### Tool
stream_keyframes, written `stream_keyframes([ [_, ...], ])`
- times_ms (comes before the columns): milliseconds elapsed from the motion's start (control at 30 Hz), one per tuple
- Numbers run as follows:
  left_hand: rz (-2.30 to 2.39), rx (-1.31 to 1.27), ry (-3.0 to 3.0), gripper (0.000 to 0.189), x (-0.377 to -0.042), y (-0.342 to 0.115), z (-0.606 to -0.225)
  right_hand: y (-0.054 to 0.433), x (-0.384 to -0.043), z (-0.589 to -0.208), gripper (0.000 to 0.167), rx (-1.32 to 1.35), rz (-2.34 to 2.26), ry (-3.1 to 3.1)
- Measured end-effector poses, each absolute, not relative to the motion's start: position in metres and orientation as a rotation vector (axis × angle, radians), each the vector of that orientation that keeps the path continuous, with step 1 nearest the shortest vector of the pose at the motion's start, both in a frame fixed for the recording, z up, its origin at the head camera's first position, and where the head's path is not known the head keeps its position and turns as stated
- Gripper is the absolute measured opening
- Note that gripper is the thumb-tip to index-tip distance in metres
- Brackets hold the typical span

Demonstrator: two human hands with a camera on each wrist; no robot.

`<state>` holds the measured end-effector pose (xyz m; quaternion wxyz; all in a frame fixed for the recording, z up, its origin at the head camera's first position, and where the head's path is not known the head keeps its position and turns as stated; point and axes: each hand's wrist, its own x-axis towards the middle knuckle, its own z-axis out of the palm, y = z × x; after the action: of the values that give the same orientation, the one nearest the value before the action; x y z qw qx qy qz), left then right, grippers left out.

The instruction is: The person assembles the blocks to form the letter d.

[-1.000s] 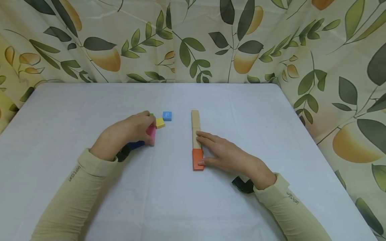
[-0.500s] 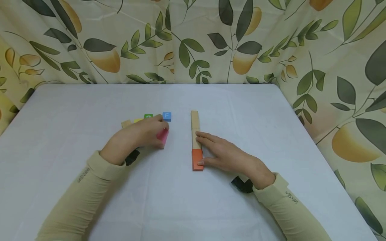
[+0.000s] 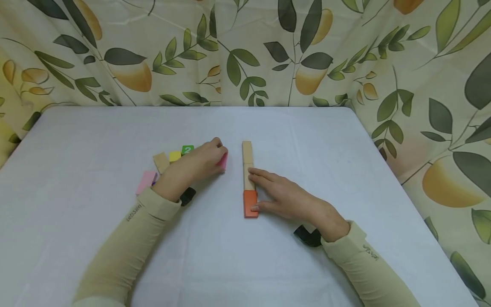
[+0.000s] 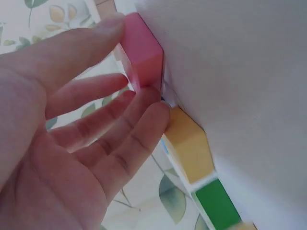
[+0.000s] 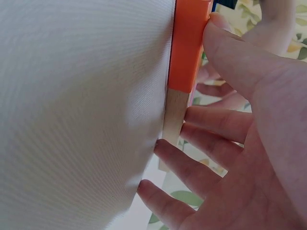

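Note:
My left hand (image 3: 193, 165) pinches a pink block (image 3: 223, 161) between thumb and fingers, low over the table left of a straight row of blocks. The left wrist view shows the pink block (image 4: 144, 52) near a yellow block (image 4: 189, 148) and a green block (image 4: 218, 203). An orange block (image 3: 250, 204) forms the row's near end; two plain wooden blocks (image 3: 247, 152) continue it away from me. Along the row's right side lies my right hand (image 3: 281, 196), fingers extended. Its thumb touches the orange block (image 5: 187, 48) and its fingertips meet a wooden block (image 5: 176, 108).
Left of my left forearm lie a light pink block (image 3: 145, 182), a wooden block (image 3: 161, 162), a yellow cube (image 3: 174, 156) and a green cube (image 3: 187, 149) marked 2. A white cloth (image 3: 307, 140) covers the table; a leaf-patterned curtain (image 3: 261, 51) hangs behind.
My left hand has carried the pink block rightward toward the row, uncovering blocks on the left. The blue cube marked F is now hidden behind that hand. My right hand stays put.

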<state>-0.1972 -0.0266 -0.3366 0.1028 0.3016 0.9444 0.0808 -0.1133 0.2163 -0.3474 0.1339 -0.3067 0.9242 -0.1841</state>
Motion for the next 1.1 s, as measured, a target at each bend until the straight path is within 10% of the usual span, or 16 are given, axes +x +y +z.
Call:
stream_keyframes([
  [1100, 0.506, 0.789, 2.808, 0.020, -0.244, 0.004, -0.330, 0.219, -0.113, -0.351, 0.077, -0.916, -0.522, 2.702],
])
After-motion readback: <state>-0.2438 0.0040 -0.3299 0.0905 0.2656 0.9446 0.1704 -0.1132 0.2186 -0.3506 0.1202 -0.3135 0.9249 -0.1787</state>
